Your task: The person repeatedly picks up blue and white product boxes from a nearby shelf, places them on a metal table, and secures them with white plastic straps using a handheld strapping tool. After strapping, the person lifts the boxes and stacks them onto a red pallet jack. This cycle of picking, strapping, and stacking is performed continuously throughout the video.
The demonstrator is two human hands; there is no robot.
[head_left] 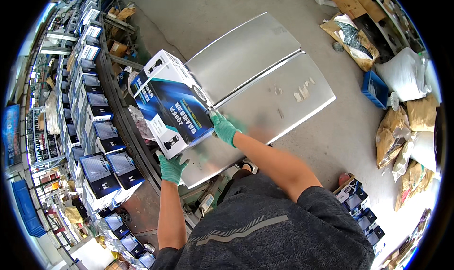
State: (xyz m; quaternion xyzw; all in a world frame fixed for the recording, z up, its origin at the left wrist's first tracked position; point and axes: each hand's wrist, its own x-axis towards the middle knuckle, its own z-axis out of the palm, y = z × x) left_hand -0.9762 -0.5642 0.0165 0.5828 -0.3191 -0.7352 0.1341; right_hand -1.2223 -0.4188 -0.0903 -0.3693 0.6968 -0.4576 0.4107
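Note:
A blue, white and black printed cardboard box (175, 106) rests on the left end of a shiny metal-topped table (279, 104), tilted in my view. My left hand (171, 169), in a green knit glove, grips its near left corner, the thumb spread to the right along the near edge. My right hand (223, 129), gloved the same way, holds the box's right edge near the middle, with fingers curled over that edge. Some fingertips of both hands are hidden against the box. A pale strap or band crosses the box's far end.
Long rows of similar boxes (101, 173) stand on the left beside a dark metal rail (125, 114). More boxes (362, 208) sit on the floor at right. Farther right are a blue crate (375, 89), white sacks (402, 73) and brown paper bags (392, 132).

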